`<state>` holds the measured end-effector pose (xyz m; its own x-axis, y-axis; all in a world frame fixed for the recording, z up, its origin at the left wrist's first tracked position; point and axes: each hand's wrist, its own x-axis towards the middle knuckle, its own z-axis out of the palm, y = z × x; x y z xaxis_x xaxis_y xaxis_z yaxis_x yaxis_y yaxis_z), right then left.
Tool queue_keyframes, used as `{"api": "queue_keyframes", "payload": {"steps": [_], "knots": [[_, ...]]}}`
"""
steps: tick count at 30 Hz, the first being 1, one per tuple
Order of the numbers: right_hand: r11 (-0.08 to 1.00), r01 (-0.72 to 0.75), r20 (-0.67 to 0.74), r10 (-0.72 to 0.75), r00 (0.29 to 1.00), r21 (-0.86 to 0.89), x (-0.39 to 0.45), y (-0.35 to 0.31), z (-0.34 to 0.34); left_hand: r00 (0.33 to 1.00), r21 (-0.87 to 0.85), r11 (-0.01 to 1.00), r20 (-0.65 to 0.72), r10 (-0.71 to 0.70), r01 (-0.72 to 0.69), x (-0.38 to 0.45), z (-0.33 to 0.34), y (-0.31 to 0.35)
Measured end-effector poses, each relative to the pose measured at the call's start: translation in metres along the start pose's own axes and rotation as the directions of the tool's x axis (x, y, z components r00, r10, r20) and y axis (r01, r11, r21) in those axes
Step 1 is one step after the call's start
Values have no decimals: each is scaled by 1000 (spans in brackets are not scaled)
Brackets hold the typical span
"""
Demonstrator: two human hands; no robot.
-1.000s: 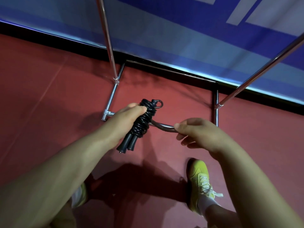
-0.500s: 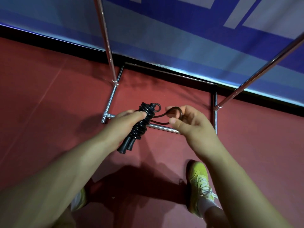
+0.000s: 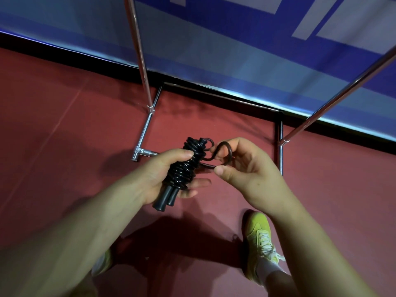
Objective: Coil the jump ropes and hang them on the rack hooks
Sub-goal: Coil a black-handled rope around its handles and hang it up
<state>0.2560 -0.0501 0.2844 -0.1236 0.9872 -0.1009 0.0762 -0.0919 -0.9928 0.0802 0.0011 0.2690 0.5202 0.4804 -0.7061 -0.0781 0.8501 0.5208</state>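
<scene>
A black jump rope (image 3: 186, 166) is wound into a tight coil around its two handles, whose ends stick out below. My left hand (image 3: 162, 170) grips the coil around its middle, thumb on top. A small ring shows at the coil's top end. My right hand (image 3: 242, 168) pinches the loose end of the rope (image 3: 225, 151), bent into a small loop beside the coil. Both hands are held above the red floor, in front of the chrome rack (image 3: 140, 52).
The rack's base bars (image 3: 145, 129) lie on the red floor against a blue and white wall banner. A slanted chrome pole (image 3: 334, 99) rises at the right. My yellow shoe (image 3: 259, 236) stands below my right hand; part of the other shoe shows at the lower left.
The right hand pulled the rope's loose end from stretched out rightward into a small loop close beside the coil. The left hand kept its grip and the coil moved slightly toward me.
</scene>
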Motion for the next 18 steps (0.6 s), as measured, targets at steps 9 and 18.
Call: {"api": "queue_keyframes", "payload": {"steps": [9, 18], "knots": [[996, 11, -46, -15, 999, -86, 0, 1, 6, 998, 111, 993, -40, 51, -46, 2, 6, -4], [994, 37, -192, -57, 980, -106, 3, 4, 10, 990, 63, 996, -125, 69, -62, 2, 5, -2]]}}
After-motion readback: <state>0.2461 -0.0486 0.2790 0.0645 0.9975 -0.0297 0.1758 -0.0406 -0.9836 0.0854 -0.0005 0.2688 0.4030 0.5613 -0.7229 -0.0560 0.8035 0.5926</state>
